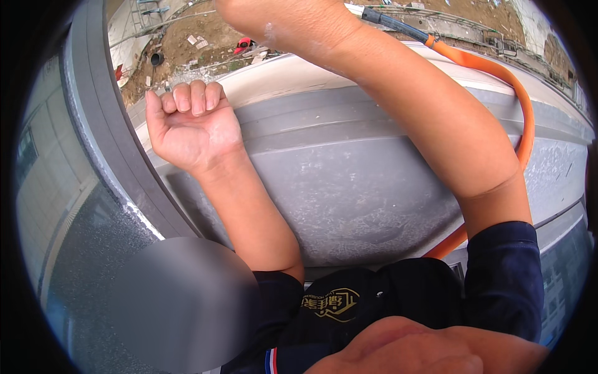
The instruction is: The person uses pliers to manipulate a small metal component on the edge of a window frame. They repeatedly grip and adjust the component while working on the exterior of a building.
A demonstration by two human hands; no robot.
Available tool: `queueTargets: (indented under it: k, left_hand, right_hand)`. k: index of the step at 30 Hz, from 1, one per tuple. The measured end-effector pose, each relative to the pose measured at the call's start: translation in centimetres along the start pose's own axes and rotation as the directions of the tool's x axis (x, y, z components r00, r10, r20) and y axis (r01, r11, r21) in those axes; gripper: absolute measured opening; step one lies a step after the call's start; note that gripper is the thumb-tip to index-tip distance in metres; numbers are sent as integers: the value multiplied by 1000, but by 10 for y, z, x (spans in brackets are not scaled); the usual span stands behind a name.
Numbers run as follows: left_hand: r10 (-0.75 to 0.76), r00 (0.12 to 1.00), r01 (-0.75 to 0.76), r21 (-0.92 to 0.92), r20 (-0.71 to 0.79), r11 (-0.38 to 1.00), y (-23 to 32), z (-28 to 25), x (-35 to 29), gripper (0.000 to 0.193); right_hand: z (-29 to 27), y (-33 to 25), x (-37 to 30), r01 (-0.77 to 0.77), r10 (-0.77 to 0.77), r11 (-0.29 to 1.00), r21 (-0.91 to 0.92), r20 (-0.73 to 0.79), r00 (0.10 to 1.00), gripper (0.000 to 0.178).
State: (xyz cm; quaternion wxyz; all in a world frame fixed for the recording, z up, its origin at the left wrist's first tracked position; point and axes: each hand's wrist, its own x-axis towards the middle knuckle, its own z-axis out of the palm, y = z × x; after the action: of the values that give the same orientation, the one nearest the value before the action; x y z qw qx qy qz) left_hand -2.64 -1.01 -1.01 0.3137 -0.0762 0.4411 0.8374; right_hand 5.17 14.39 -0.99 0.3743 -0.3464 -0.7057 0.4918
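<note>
My left hand (196, 128) is raised beside a dark grey window frame, palm toward me. Its fingers are curled over in a loose fist with the thumb standing apart, and I see nothing in it. My right hand (280, 25) reaches to the top edge of the view, where its fingers are cut off. An orange hose (476, 61) loops round my right forearm from below. It joins a dark sleeve (395, 23) with a pale tip that passes behind my right wrist. Whether the hand holds this line is hidden.
A grey sill (374, 193) with whitish smears spans the middle, with a pale ledge beyond it. On the left stand the dark window frame (118, 124) and a speckled glass pane (93, 268). Far below lies brown ground (180, 47) with rubble and a red item. A round blur covers the lower left.
</note>
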Motion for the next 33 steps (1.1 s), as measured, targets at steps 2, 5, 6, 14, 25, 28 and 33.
queueTargets:
  k: [2,5,6,14,25,28,33]
  left_hand:
    - [-1,1000,1,2,-1,1000,0,0,0,39]
    - [-8,1000,8,-5,-12,1000,0,0,0,38]
    - [-11,1000,11,-7,-9,1000,0,1,0,38]
    - [-11,1000,11,-20,-28,1000,2,-2,0,37]
    - [-24,1000,23,-33,-9,999,0,3,0,35]
    - [-27,1000,27,-30,-5,999,0,0,2,36]
    - [-22,1000,22,-28,-1,999,1,-2,1,36]
  right_hand:
    - [0,0,0,-15,15,1000,-3,10,1000,20]
    - [0,0,0,-6,6,1000,-7,12,1000,21]
    - [0,1,0,6,-6,1000,-7,3,1000,22]
    - [3,3,0,-8,8,1000,-8,7,1000,23]
    - [-1,1,1,11,-12,997,-78,-12,1000,22]
    - [-3,0,1,-6,6,998,-60,5,1000,22]
    - [0,1,0,-15,15,999,-41,5,1000,22]
